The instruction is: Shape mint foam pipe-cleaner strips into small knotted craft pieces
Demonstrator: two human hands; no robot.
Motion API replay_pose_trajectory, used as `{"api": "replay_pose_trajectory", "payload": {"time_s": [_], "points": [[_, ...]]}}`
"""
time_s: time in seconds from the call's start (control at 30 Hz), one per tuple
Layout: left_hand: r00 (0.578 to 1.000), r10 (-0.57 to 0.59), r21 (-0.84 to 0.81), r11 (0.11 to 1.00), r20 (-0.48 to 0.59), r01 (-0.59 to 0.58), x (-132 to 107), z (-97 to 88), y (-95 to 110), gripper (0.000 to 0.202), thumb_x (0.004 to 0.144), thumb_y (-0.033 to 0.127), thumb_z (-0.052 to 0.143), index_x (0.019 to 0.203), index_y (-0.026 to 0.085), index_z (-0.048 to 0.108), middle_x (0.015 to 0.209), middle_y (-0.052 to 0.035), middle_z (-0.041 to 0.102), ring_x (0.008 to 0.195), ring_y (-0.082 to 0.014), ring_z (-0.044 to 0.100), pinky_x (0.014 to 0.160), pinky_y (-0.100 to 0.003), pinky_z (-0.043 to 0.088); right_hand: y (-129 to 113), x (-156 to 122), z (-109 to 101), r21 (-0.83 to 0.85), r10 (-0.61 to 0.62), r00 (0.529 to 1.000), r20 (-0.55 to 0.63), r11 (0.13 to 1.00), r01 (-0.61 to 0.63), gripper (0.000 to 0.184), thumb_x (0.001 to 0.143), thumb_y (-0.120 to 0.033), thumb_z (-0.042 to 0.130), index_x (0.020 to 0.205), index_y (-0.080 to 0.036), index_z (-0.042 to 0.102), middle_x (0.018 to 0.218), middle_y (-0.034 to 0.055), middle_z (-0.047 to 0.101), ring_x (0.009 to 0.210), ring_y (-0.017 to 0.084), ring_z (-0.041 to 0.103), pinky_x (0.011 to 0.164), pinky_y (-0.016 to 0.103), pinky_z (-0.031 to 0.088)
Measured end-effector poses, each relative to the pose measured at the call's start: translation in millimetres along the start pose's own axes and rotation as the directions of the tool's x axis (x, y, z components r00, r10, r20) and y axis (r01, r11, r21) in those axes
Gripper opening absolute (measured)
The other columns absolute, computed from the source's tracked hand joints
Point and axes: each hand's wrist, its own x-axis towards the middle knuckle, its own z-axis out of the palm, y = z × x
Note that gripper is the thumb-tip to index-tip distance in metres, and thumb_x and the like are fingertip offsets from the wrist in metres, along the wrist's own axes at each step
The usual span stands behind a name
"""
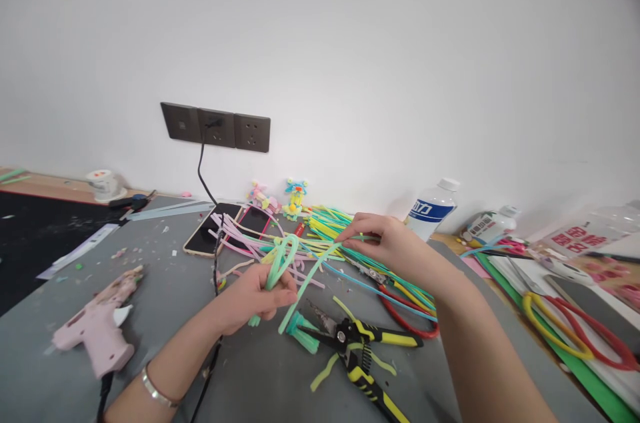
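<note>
My left hand (pixel 255 296) is closed around a bent loop of pale green pipe cleaners (pixel 284 256), whose lower ends show under the fingers. Higher and to the right, my right hand (pixel 380 239) pinches the upper part of a single light green pipe cleaner (pixel 311 277), which slants down past the left fingertips. Below the hands lie wire cutters (pixel 345 336) with yellow and black handles, jaws apart, and a short teal bundle (pixel 304 335) by their tips. Short yellow-green scraps (pixel 325 373) lie around them. Behind the hands spreads a pile of green and yellow pipe cleaners (pixel 330 219).
A pink hot glue gun (pixel 97 326) lies at left; a black cord (pixel 216 263) runs from the wall socket (pixel 215 127). Two phones (pixel 213 229), small colourful figures (pixel 295 198) and a bottle (pixel 433 208) stand or lie at the back. Red-and-yellow-handled scissors (pixel 580 329) are at right.
</note>
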Motion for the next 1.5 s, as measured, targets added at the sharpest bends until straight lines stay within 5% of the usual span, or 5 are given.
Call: {"api": "replay_pose_trajectory", "payload": {"time_s": [0.4, 0.57, 0.9, 1.23, 1.5], "points": [[0.997, -0.021, 0.08, 0.997, 0.07, 0.016, -3, -0.4, 2, 0.032, 0.076, 0.043, 0.075, 0.071, 0.016, 0.058, 0.051, 0.0092, 0.034, 0.044, -0.0055, 0.025, 0.044, -0.022, 0.018, -11, 5, 15, 0.041, -0.062, 0.986, -0.153, 0.997, 0.069, 0.02, 0.09, -0.031, 0.058, 0.09, -0.023, 0.076, 0.085, 0.0052, 0.067, 0.071, 0.017, 0.057, 0.061, 0.028, 0.039], [0.997, 0.073, -0.079, 0.994, -0.015, -0.074, -1, 0.6, 2, 0.039, 0.076, 0.049, 0.075, 0.071, 0.017, 0.053, 0.049, 0.0117, 0.029, 0.043, -0.0044, 0.019, 0.044, -0.02, 0.019, -17, 6, 15, 0.045, 0.035, 0.987, -0.158, 0.999, -0.028, 0.021, 0.09, -0.036, 0.057, 0.085, -0.02, 0.07, 0.083, 0.0037, 0.07, 0.064, 0.016, 0.055, 0.06, 0.028, 0.04], [0.913, 0.218, -0.288, 0.901, -0.346, -0.324, 1, -1.7, 12, 0.042, 0.074, 0.051, 0.078, 0.072, 0.016, 0.056, 0.05, 0.0125, 0.02, 0.044, -0.0038, 0.012, 0.04, -0.015, 0.021, -7, 4, 14, 0.026, 0.031, 1.0, 0.006, 0.999, -0.031, 0.027, 0.091, -0.04, 0.055, 0.078, -0.019, 0.065, 0.079, 0.0031, 0.064, 0.07, 0.017, 0.056, 0.061, 0.028, 0.041], [0.899, 0.17, -0.388, 0.858, -0.403, -0.336, 3, -4.4, 13, 0.038, 0.079, 0.049, 0.074, 0.075, 0.015, 0.059, 0.051, 0.0118, 0.019, 0.044, -0.0047, 0.011, 0.04, -0.015, 0.025, -19, 3, 11, 0.128, 0.006, 0.988, 0.151, 0.991, -0.025, 0.046, 0.1, -0.046, 0.035, 0.088, -0.022, 0.071, 0.079, 0.0012, 0.06, 0.069, 0.016, 0.053, 0.06, 0.026, 0.039], [0.864, 0.155, -0.476, 0.781, -0.479, -0.404, 3, -8.5, 19, 0.029, 0.087, 0.037, 0.068, 0.072, 0.015, 0.056, 0.052, 0.011, 0.016, 0.044, -0.0056, 0.008, 0.039, -0.015, 0.025, -17, 0, 12, 0.18, -0.067, 0.936, 0.344, 0.984, 0.004, 0.044, 0.099, -0.045, 0.041, 0.089, -0.023, 0.077, 0.073, 0.0004, 0.061, 0.059, 0.014, 0.046, 0.054, 0.025, 0.034]]}}
